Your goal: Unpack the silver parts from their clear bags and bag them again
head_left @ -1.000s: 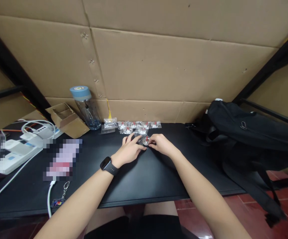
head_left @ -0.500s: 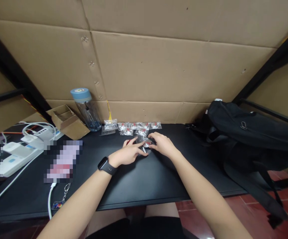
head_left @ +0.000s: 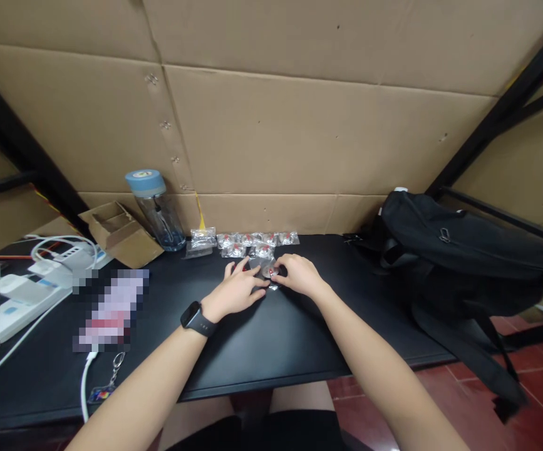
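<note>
My right hand (head_left: 299, 274) pinches a small round silvery piece with a red spot (head_left: 270, 272) between thumb and fingers. Its outline is partly covered by the fingertips. A clear plastic bag (head_left: 258, 264) lies around and beside this piece; I cannot tell whether the piece is inside it. My left hand (head_left: 239, 290) rests with fingers spread, its fingertips touching the bag's left and near side. Something small and red (head_left: 239, 266) shows by the left fingers. Just beyond the hands, several bagged silvery pieces with red marks (head_left: 247, 240) sit in rows.
A stack of clear bags (head_left: 202, 237) lies left of the rows. Farther left are a blue-lidded bottle (head_left: 156, 210), an open cardboard box (head_left: 123, 233), a blurred phone (head_left: 114, 307) on a cable and a power strip (head_left: 22, 304). A black backpack (head_left: 463, 250) occupies the right side.
My right thumb and fingers have drawn together on the round piece, which sits differently. My left fingers have spread and shifted slightly on the bag. The whole view has moved a little.
</note>
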Motion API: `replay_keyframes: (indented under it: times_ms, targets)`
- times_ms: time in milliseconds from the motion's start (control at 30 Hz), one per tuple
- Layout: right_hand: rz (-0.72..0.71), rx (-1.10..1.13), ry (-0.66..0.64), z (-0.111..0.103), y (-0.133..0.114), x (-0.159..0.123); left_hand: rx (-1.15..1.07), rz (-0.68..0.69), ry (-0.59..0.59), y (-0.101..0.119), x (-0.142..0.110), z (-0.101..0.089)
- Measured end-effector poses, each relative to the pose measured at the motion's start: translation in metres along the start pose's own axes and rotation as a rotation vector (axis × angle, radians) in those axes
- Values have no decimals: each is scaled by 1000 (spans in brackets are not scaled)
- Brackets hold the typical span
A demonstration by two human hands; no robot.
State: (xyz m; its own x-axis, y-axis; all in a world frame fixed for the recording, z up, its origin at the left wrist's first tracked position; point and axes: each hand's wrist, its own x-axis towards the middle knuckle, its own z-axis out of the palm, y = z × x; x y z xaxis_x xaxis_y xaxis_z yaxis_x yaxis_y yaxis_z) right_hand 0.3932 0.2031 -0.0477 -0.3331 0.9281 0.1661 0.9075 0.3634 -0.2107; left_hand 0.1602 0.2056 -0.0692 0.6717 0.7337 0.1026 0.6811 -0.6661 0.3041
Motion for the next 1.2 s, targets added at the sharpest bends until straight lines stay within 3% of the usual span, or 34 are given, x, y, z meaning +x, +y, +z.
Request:
replay_keyframes:
  times_ms: [200, 467, 633, 767, 833, 933, 1033, 1200]
  targets:
    - [63, -61, 95, 5, -1, 4, 2, 47, -98, 0, 1, -2]
    - [160, -86, 157, 17, -12, 7, -18, 57, -109, 1, 0, -6]
    - [47, -21, 127, 17, -14, 5, -63, 70, -84, -3, -2, -11]
    - [-194, 314, -22, -2, 4, 1, -86, 91, -69, -7, -4, -25]
    - [-288, 467, -76, -13, 16, -1, -114, 116, -41, -7, -4, -30]
    - [-306, 517, -75, -18, 29, -1, -90, 121, 105, -4, -2, -27]
    - [-297, 499, -41, -7, 29, 3, 10, 71, 259, -4, 3, -17]
    - [-298, 467, 69, 15, 19, 11, 25, 29, 316, -11, 12, -4]
